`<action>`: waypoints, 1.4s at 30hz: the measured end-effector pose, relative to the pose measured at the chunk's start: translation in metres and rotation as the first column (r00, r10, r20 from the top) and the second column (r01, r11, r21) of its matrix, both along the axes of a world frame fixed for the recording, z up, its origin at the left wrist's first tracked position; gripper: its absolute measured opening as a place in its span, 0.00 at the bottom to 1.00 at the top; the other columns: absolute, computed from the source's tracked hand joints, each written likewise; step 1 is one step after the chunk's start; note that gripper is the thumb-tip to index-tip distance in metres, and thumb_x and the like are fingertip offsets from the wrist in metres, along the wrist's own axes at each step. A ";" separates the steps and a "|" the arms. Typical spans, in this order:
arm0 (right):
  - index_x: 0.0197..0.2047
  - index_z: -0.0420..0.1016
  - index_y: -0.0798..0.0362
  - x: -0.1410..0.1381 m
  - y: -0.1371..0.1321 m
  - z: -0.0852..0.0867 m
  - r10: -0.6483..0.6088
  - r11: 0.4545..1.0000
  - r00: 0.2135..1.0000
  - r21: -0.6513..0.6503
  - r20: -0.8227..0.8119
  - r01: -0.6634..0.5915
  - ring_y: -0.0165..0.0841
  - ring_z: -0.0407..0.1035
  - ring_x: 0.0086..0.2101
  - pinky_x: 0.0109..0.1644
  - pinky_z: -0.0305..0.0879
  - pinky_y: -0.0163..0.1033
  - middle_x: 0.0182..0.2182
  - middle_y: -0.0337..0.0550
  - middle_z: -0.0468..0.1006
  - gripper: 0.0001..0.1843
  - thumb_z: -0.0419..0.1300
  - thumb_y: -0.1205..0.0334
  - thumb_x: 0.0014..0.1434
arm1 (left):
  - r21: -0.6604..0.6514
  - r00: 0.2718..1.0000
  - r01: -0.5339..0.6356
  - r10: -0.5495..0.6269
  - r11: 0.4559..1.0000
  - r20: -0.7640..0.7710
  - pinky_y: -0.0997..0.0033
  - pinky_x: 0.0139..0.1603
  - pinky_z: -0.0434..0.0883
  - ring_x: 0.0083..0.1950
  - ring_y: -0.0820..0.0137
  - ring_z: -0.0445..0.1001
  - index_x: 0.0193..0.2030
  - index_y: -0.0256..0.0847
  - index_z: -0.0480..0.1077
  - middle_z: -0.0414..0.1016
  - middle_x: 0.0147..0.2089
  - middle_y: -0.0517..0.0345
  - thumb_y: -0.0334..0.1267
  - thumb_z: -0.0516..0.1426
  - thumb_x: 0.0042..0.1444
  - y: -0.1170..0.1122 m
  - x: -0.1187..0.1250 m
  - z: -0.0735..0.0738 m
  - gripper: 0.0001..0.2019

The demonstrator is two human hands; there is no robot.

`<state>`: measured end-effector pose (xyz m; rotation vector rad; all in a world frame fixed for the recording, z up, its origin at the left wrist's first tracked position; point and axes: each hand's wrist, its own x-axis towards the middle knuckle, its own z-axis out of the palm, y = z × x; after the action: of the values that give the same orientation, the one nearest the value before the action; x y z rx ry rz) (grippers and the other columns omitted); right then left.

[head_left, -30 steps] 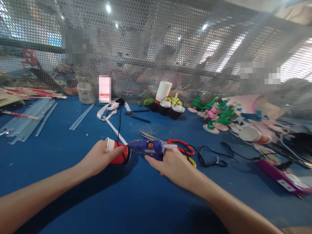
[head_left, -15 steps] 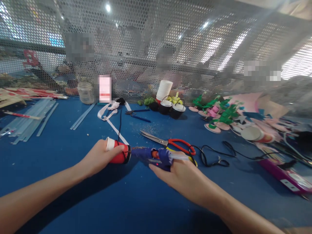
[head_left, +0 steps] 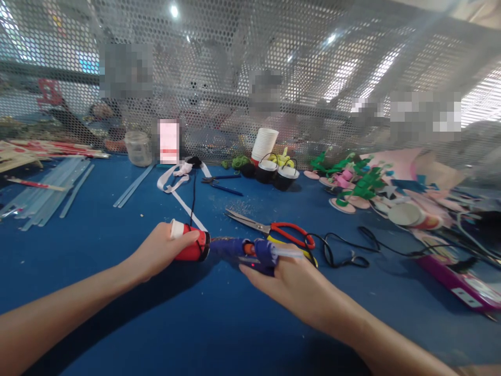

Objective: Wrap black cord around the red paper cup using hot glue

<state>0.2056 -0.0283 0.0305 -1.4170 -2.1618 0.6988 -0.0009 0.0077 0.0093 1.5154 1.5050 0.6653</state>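
My left hand (head_left: 162,245) is closed around a red paper cup (head_left: 190,249) with a white rim, tipped on its side. Black cord is wound round the cup near its base and runs back across the table. My right hand (head_left: 291,279) grips a blue hot glue gun (head_left: 238,250), its nozzle pointing left at the cup's base; whether they touch I cannot tell. A clear glue stick (head_left: 285,251) sticks out of the gun's rear, and a small red light glows on its side. Scissors (head_left: 270,228) with red and yellow handles lie just behind the gun.
A white ribbon (head_left: 183,201) and pliers (head_left: 223,184) lie beyond the cup. Clear glue sticks (head_left: 55,190) cover the left side. Small black buckets (head_left: 267,171) stand at the back by stacked cups (head_left: 265,143). At right are paper crafts (head_left: 364,183), a black cable and a purple power strip (head_left: 457,284).
Almost nothing differs. Both hands keep the cup and the glue gun in the same place, and the view has shifted very slightly.
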 end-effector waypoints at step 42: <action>0.28 0.65 0.58 0.024 0.080 -0.005 -0.390 0.919 0.816 -0.230 -0.427 0.319 0.23 0.61 0.18 0.22 0.60 0.29 0.20 0.35 0.69 0.08 0.59 0.62 0.45 | 0.131 0.999 0.038 -0.034 0.991 -0.029 0.76 0.20 0.49 0.19 0.76 0.50 0.18 0.38 0.59 0.52 0.16 0.67 0.52 0.51 0.44 -0.007 -0.002 0.000 0.18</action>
<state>0.2299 0.0516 0.0257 -1.4875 -1.4475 0.9541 -0.0024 0.0009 0.0091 1.6528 1.4743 0.7381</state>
